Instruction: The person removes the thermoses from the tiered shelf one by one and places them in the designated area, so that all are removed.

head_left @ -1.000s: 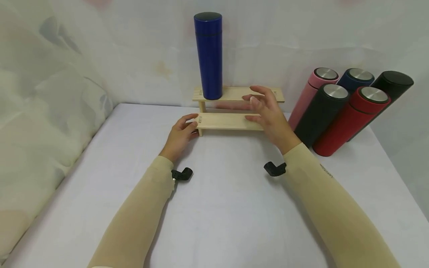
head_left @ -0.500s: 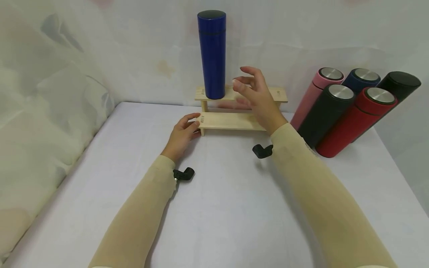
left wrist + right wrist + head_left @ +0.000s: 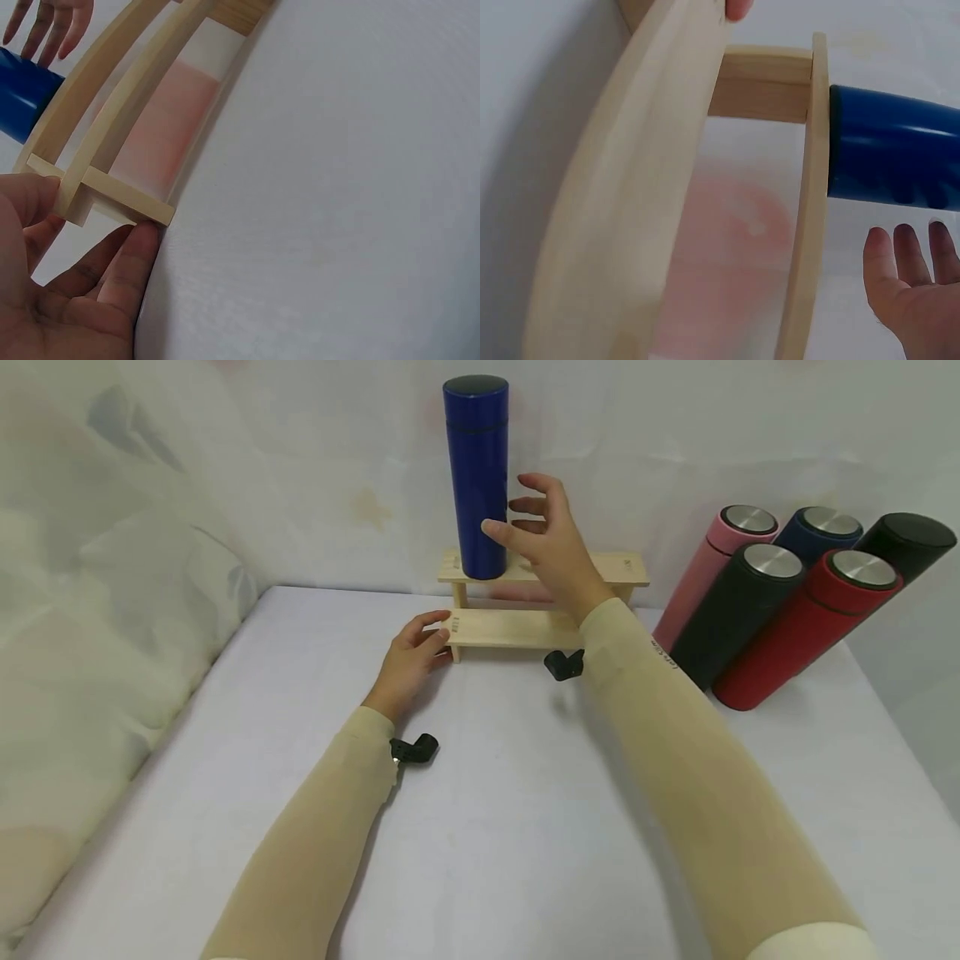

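A tall blue thermos bottle stands upright on the upper tier of a two-step wooden rack, towards its left end. My left hand grips the left end of the rack's lower tier; in the left wrist view the thumb is at the board and the fingers are at the foot of the leg. My right hand is beside the bottle on its right, fingers spread and loosely curved. In the right wrist view a gap shows between its fingertips and the blue bottle.
Several more thermos bottles stand grouped on the right of the white-covered table: pink, dark green, navy, red and black. A pale cloth hangs behind the rack.
My right hand has moved up and left from over the rack's right side to beside the blue bottle. My left hand stays at the rack's left end.
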The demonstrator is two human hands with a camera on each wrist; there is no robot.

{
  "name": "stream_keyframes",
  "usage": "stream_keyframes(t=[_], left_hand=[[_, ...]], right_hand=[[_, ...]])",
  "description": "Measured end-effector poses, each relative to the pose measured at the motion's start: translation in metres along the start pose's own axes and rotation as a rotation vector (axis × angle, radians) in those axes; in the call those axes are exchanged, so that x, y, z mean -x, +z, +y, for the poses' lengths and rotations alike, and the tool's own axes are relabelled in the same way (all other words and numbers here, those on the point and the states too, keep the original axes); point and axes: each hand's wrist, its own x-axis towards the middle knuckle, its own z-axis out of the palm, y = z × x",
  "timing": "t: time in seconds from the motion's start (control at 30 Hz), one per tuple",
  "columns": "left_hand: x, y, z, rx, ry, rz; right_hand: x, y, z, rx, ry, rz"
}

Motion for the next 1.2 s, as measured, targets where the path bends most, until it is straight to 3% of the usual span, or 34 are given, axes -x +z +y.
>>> stream_keyframes(t=[0.17,0.5,0.77,1.0,1.2], left_hand=[[0.001,0.003,0.001,0.007,0.002,0.0],[0.002,0.002,0.002,0.022,0.012,0.008],[0.003,0.0,0.003,0.026,0.008,0.002],[0.004,-0.004,0.003,0.011,0.012,0.003],[0.004,-0.007,0.004,0.007,0.009,0.006]], right_hand=[[-0.004,-0.002,-0.004,0.057,0.009,-0.005],[-0.017,0.016,-0.019,-0.009,-0.005,0.005],[-0.026,0.026,-0.029,0.135,0.043,0.017],[-0.029,0.033,-0.027,0.176,0.016,0.044],[-0.026,0.035,-0.024,0.145,0.004,0.079]])
